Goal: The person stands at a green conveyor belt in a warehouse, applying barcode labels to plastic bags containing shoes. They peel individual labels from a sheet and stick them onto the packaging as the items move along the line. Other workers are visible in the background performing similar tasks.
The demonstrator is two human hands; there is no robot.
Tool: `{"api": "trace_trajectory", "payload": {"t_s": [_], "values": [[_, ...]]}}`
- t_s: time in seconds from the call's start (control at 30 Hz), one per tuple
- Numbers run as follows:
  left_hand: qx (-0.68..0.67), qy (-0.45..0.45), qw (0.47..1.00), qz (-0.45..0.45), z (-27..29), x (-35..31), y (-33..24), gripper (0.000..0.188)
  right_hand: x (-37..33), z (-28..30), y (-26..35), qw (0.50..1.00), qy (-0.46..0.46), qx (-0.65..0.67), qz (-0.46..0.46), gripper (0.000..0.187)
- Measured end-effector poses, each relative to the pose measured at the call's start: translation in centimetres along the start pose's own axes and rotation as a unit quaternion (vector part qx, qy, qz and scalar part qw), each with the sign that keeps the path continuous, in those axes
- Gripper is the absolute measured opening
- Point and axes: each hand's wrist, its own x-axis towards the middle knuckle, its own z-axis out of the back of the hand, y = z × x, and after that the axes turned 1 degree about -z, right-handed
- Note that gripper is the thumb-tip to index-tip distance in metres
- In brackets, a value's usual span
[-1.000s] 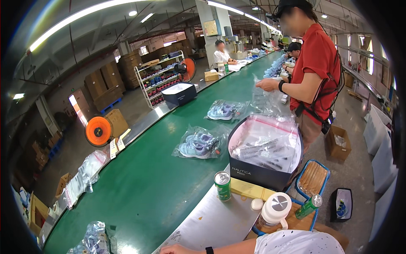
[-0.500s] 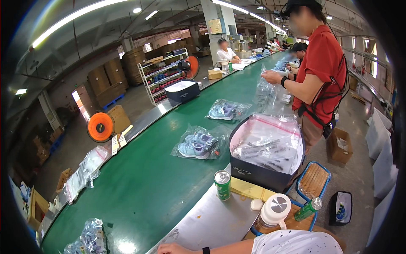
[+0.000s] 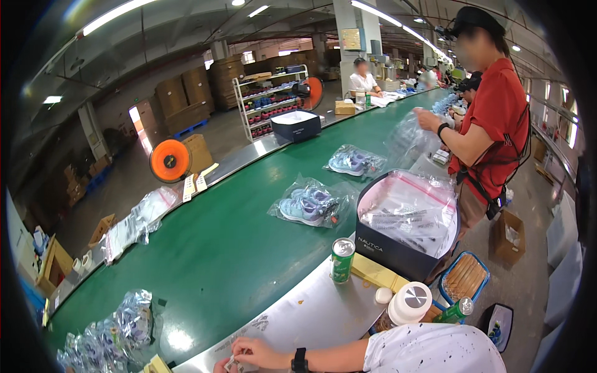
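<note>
My right hand [image 3: 256, 353], with a black watch on its wrist, is at the lower edge over the metal side table [image 3: 292, 323]. Its fingers are pinched together around something small and pale that I cannot make out. Only a bit of my left hand [image 3: 220, 366] shows, touching or close to the right fingertips; its fingers are mostly cut off. Left of the hands, several bagged shoes [image 3: 127, 323] lie on the green conveyor belt [image 3: 211, 267]. Farther along, a bagged pair of light blue shoes [image 3: 306, 205] rests near another bagged pair [image 3: 349, 163].
A dark box of clear plastic bags [image 3: 407, 217] stands at the right. Near it are a green can [image 3: 342, 261], a white-lidded flask [image 3: 409, 303] and a second can [image 3: 457, 309]. A co-worker in red [image 3: 491, 105] handles plastic. An orange fan [image 3: 170, 160] stands beyond the belt.
My view has shifted, so the scene sits farther right. My right hand shows more fully, and part of my left hand has come into view. More bagged shoes show at lower left.
</note>
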Motion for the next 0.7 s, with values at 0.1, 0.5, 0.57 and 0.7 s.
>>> {"api": "trace_trajectory", "payload": {"t_s": [0.1, 0.5, 0.57, 0.7], "values": [[-0.043, 0.003, 0.998, 0.045, 0.2, -0.9, 0.6, 0.025, 0.2, -0.7, -1.4, 0.999, 0.029, 0.019, 0.005, 0.011], [-0.151, 0.037, 0.984, 0.087, 2.3, -0.2, 0.1, 0.035, -0.1, -0.7, 1.8, 0.996, 0.018, -0.085, 0.009, 0.011], [-0.189, 0.01, 0.981, 0.033, 2.4, 0.3, 1.0, 0.037, 0.0, -0.7, 3.0, 0.994, -0.01, -0.099, 0.036, 0.011], [-0.337, -0.056, 0.939, 0.048, 3.8, 1.6, 1.9, 0.033, 0.0, 0.2, 3.7, 0.995, -0.081, -0.056, -0.031, 0.011]]}}
